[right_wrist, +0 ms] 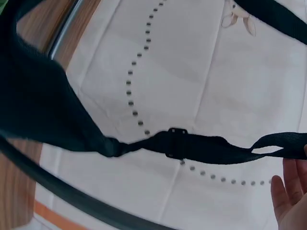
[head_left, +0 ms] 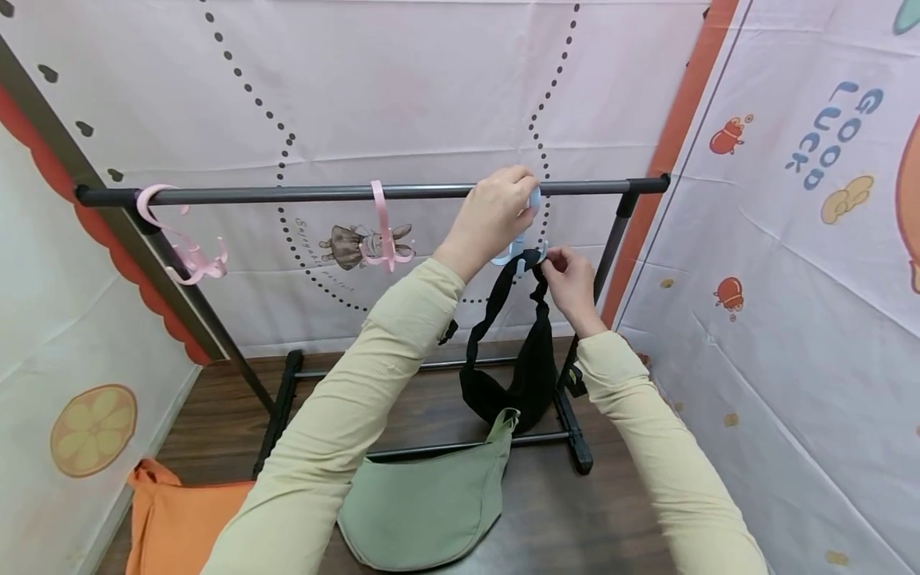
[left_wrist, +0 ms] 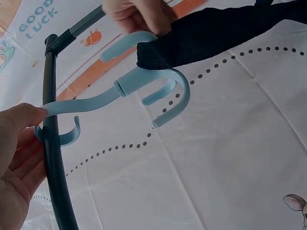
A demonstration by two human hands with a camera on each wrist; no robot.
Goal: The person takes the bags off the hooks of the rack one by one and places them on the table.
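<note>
On the black rail (head_left: 424,192), a light blue multi-prong hook (left_wrist: 96,104) hangs toward the right end. My left hand (head_left: 496,209) holds it there; in the left wrist view the thumb presses its stem and the other fingers lie behind the rail. The strap (left_wrist: 192,40) of a black bag (head_left: 513,391) loops over the hook's prongs, and the bag hangs below. With its fingertips, my right hand (head_left: 571,283) pinches the strap beside the prongs. A buckle (right_wrist: 177,143) shows on the strap in the right wrist view.
Two pink hooks hang on the rail, one at mid-rail (head_left: 386,231) and one at the left end (head_left: 190,255). A green bag (head_left: 424,503) and an orange bag (head_left: 180,519) are low in front. Printed cloth walls (head_left: 776,335) enclose the rack.
</note>
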